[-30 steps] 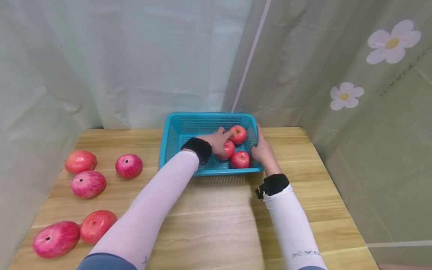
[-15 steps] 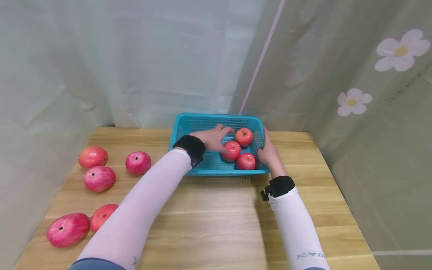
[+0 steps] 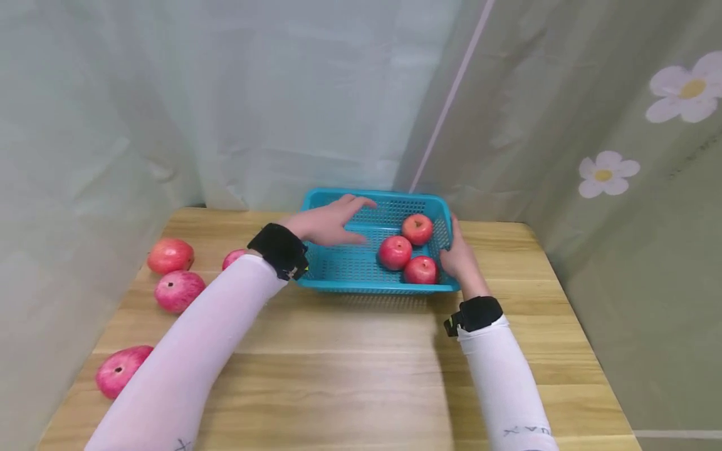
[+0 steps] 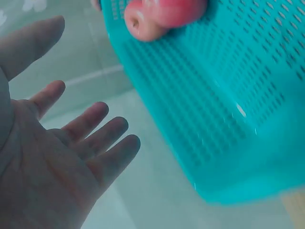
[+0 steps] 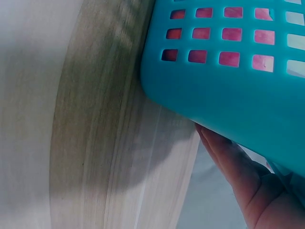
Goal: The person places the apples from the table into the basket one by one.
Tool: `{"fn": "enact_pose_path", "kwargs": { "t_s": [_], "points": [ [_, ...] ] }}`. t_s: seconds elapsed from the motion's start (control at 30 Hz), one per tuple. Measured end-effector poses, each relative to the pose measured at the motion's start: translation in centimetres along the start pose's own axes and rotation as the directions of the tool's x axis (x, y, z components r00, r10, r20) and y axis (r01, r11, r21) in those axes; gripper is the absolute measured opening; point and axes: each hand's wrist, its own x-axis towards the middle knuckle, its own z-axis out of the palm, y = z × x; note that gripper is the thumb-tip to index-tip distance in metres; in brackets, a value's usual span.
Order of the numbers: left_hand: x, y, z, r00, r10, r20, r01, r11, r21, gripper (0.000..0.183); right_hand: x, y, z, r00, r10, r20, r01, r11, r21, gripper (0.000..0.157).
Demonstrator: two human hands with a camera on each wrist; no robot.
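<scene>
A blue plastic basket (image 3: 350, 288) with perforated walls stands at the back of the wooden table. In its right half three red apples lie close together: one at the back (image 3: 417, 229), one to the left (image 3: 395, 252), one in front (image 3: 420, 270). Over the basket's left half is my left hand (image 3: 328, 224), fingers spread and holding nothing; the left wrist view shows the bare palm (image 4: 47, 162) beside the basket. My right hand (image 3: 461, 257) grips the basket's right end, with the thumb at the rim and the fingers along the outside.
On the left side of the table lie pink-red fruits: one at the back (image 3: 171, 255), one in front of it (image 3: 179, 291), one nearer me (image 3: 121, 371). Another (image 3: 233, 257) is partly behind my left forearm. A curtain (image 3: 316, 113) hangs behind the table.
My left hand has let go of the left apple in the basket and drawn back to the left, its fingers opening. The right hand stays on the basket; the head view has shifted slightly.
</scene>
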Motion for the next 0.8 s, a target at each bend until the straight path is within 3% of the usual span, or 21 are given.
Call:
{"fn": "enact_pose_path", "kwargs": {
  "t_s": [0.23, 0.33, 0.6, 0.8],
  "points": [
    [-4.2, -1.8, -1.5, 0.994, 0.028, -0.102, -0.03, 0.999, -0.022, 0.078, 0.2, 0.2, -0.5, 1.0, -0.002, -0.006, 0.002, 1.0, -0.001, 0.09],
    [-6.3, -2.6, -1.7, 0.991, 0.005, -0.136, -0.007, 1.0, -0.016, 0.078, 0.2, 0.3, -0.5, 1.0, -0.009, -0.006, 0.009, 1.0, -0.005, 0.089],
    [-13.2, -4.3, -0.3, 0.965, -0.086, -0.246, 0.094, 0.995, 0.023, 0.082, -0.2, 0.6, -1.5, 1.0, -0.006, 0.01, 0.006, 1.0, 0.0, 0.09],
    [-18.1, -5.3, 1.0, 0.95, -0.164, -0.265, 0.18, 0.983, 0.038, 0.084, -0.9, 0.9, -2.6, 1.0, 0.0, -0.011, 0.0, 1.0, -0.001, 0.091]
  ]
}}
